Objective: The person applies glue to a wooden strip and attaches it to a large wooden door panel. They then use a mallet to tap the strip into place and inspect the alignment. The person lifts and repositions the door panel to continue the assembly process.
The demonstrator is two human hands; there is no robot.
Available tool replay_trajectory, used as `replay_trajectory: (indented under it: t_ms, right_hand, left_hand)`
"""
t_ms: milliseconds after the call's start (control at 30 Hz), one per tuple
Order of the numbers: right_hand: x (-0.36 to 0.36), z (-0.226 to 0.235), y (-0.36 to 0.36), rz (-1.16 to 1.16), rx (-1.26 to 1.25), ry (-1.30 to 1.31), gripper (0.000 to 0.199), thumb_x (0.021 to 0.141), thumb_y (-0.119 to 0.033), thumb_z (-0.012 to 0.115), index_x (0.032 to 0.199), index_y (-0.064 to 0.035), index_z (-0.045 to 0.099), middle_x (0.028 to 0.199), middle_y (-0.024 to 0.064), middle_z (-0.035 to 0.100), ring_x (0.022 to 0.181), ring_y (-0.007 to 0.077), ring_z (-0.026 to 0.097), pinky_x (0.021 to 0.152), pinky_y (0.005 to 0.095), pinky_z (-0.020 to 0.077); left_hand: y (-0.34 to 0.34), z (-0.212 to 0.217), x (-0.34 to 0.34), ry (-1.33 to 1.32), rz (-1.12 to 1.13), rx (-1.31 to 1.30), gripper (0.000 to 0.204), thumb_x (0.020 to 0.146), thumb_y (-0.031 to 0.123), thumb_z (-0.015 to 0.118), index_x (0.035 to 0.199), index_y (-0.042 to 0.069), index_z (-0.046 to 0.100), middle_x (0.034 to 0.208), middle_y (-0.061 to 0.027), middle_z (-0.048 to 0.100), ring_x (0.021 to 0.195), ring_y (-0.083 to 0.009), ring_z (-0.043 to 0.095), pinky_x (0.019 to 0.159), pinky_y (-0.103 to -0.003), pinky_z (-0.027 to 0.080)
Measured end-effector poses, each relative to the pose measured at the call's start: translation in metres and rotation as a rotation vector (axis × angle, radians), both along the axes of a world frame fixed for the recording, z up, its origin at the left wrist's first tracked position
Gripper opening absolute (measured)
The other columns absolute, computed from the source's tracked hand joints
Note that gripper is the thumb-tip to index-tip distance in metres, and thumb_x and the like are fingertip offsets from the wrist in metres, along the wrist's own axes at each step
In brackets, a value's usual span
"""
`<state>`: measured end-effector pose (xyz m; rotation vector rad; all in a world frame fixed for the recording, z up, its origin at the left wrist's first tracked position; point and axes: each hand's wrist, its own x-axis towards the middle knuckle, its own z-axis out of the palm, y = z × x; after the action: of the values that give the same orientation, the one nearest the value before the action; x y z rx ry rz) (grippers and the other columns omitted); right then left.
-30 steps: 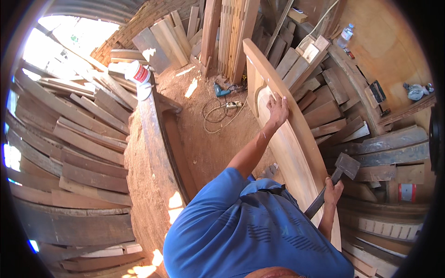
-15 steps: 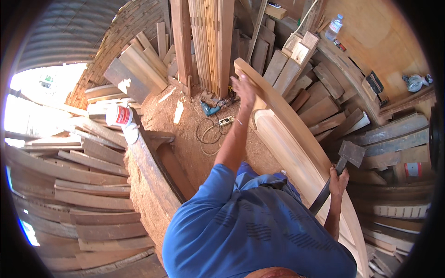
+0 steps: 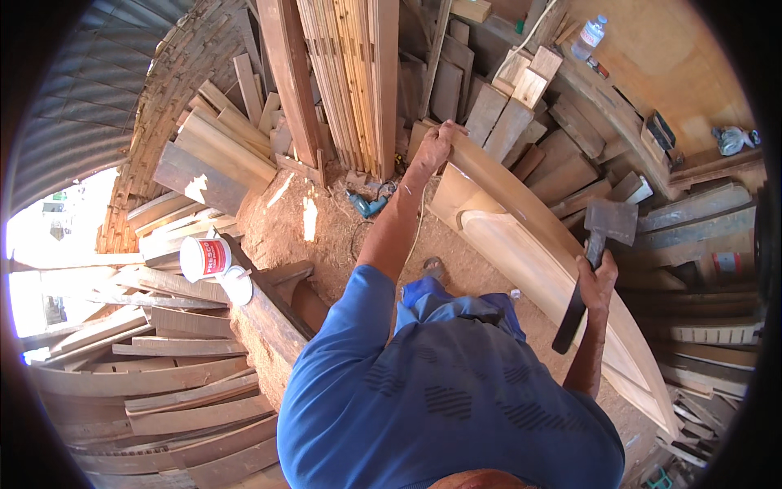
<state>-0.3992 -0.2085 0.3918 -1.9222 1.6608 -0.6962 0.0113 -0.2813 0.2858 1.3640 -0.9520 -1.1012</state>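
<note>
Well, the person in the blue shirt has both hands out by the long, pale brown wooden panel, its inner face carved with a raised, curve-edged field. The left hand is at the panel's far end, fingers bent over the upper edge and touching the wood; how tightly they press, I cannot tell. The right hand has its fingers wrapped narrowly round the handle of a dark, block-headed mallet, the head just above the fist and the handle's end below it. From under the left fingers, the panel slants down past the right fist and on beyond it; whether that fist touches the wood, I cannot tell.

Left of the left fingers and lower lies a teal power drill on the sawdust-covered floor. Farther left is a white plastic bucket with a red label. Well beyond the right fingers stands a clear plastic bottle with a blue cap.
</note>
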Motion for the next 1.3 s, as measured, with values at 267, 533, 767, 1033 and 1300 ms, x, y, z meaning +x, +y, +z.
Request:
replay_trajectory:
  t_ms: [267,533,767,1033,1300]
  right_hand:
    - [0.103,0.022,-0.028,0.253,0.027,0.407,0.049,0.081,-0.011,0.063,0.122,0.0049,0.042,0.090,0.0291,0.062,0.084,0.0463,0.061,0.075,0.0505,0.0481]
    - [0.098,0.017,-0.052,0.089,0.087,0.419,0.043,0.082,-0.016,0.065,0.114,0.0050,0.045,0.085,0.0270,0.063,0.082,0.0469,0.061,0.078,0.0532,0.0463]
    - [0.062,-0.018,-0.069,0.247,0.092,0.188,0.036,0.082,-0.020,0.066,0.103,0.0058,0.051,0.085,0.0271,0.061,0.085,0.0471,0.059,0.076,0.0507,0.0456]
    - [0.058,-0.026,-0.072,0.197,0.083,0.169,0.035,0.083,-0.025,0.065,0.097,0.0046,0.054,0.087,0.0286,0.061,0.086,0.0468,0.059,0.074,0.0479,0.0465]
    - [0.058,-0.025,-0.070,0.206,0.066,0.182,0.036,0.084,-0.026,0.065,0.100,0.0039,0.055,0.088,0.0269,0.062,0.085,0.0434,0.062,0.074,0.0455,0.0481]
  left_hand:
    - [-0.010,0.024,-0.011,-0.231,0.101,0.137,0.063,0.096,0.055,0.037,0.098,0.000,0.068,0.088,-0.0143,0.067,0.083,-0.0237,0.063,0.078,-0.035,0.049]
    - [-0.034,-0.053,0.004,-0.141,0.086,0.105,0.068,0.094,0.058,0.039,0.109,-0.004,0.062,0.094,-0.0194,0.066,0.091,-0.0296,0.064,0.081,-0.037,0.048]
    - [-0.012,-0.032,-0.015,0.183,0.258,-0.199,0.054,0.100,0.045,0.031,0.134,0.006,0.048,0.129,-0.0174,0.053,0.121,-0.0263,0.049,0.104,-0.037,0.035]
    - [0.045,-0.095,-0.098,-0.172,0.270,0.007,0.086,0.081,0.003,0.050,0.152,0.011,0.002,0.155,-0.0233,0.011,0.142,-0.0410,0.012,0.112,-0.056,0.011]
    - [0.058,-0.096,-0.132,-0.548,0.160,0.088,0.099,0.071,0.005,0.059,0.150,0.001,0.000,0.146,-0.0405,0.011,0.133,-0.0524,0.018,0.105,-0.056,0.018]
